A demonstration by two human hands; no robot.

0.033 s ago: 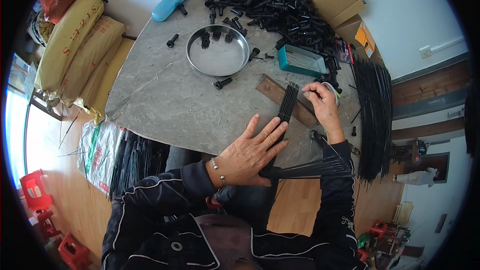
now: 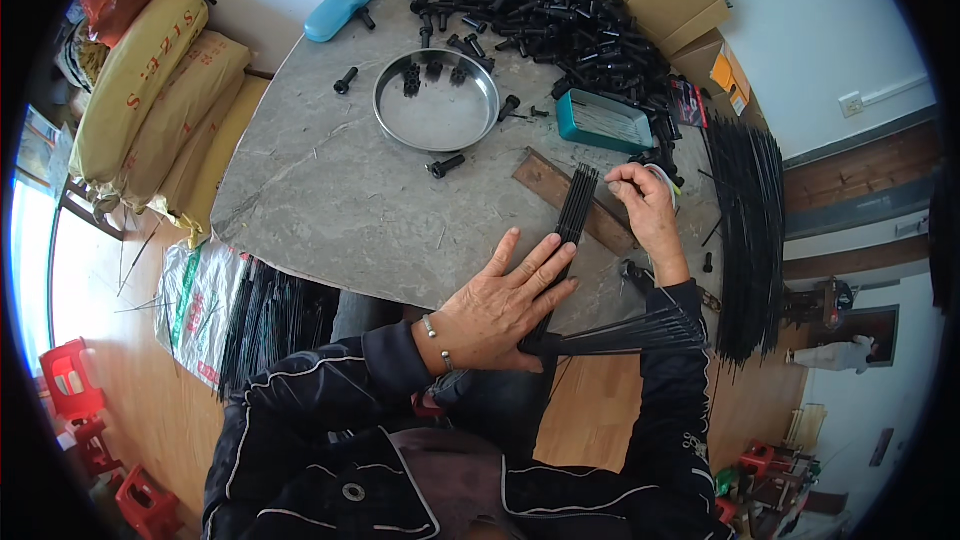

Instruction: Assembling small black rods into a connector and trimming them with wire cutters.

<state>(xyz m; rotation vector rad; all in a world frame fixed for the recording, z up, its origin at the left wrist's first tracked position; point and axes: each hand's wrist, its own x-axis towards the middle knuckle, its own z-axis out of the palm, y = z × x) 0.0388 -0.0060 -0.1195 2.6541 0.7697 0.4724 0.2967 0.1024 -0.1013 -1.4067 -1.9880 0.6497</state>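
My left hand (image 2: 505, 300) lies flat with its fingers spread, pressing on a bundle of thin black rods (image 2: 576, 202) at the table's near edge. The rods' far ends rest across a brown wooden strip (image 2: 537, 172), and their near ends fan out over my right forearm. My right hand (image 2: 648, 208) is just right of the far ends, thumb and forefinger pinched together. Anything between those fingertips is too small to make out. Beyond it stands a teal box (image 2: 610, 140) with thin pale pieces inside.
A round metal dish (image 2: 436, 148) sits mid-table, near loose black bolt-like parts (image 2: 445, 166). A large heap of these parts (image 2: 560, 15) fills the back. Long black rods (image 2: 745, 240) hang along the right edge. Yellow sacks (image 2: 165, 90) stand left; red stools (image 2: 70, 380) are on the floor.
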